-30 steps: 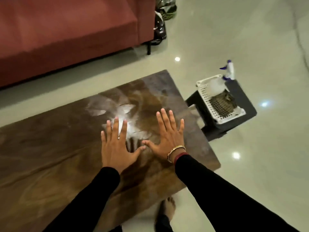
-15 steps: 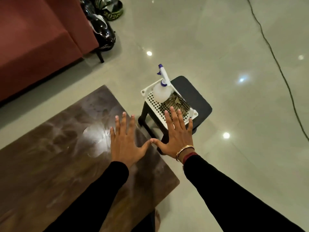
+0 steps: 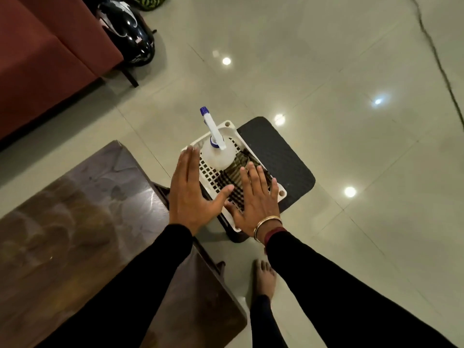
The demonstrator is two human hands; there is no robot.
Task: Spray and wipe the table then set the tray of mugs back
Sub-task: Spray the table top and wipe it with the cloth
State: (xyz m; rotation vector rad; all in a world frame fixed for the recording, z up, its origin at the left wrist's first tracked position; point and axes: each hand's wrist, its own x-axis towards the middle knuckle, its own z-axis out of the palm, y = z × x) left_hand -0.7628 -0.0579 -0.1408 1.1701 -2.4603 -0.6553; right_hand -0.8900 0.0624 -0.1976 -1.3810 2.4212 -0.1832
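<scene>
Both hands are empty, fingers spread flat, palms down. L hand [image 3: 189, 190] hovers over the near-left edge of the white perforated basket [image 3: 232, 128]; R hand [image 3: 256, 199] is over its near end, above the dark checked cloth [image 3: 237, 169]. I can't tell whether either hand touches the basket or is just above it. Neither grips anything.

Risks, as I judge them:
- The spray bottle [image 3: 217, 156] stands upright at the basket's far-left w/ a long nozzle sticking up toward the far side. It looks top-heavy, so a knock from the L hand, which is just beside it, could tip it.
- The basket sits on a small black stool [image 3: 278, 156], w/ its near corner seeming to overhang the edge. Pressing down there could tilt it and dump bottle and cloth on the tiled floor [image 3: 351, 71].
- A bare foot [image 3: 263, 275] is on the glossy tiles below; any spilled spray would make them slippery.

Task items: the dark wood table [image 3: 82, 222] is at near left, next to the stool. Its top is glossy, w/ pale swirly smears and glare, and it looks not yet wiped clean. The bottle is translucent white w/ a blue collar and blue tip. The cloth lies bunched in the basket. No tray of mugs is in view. A red sofa [image 3: 37, 59] is at far left.
</scene>
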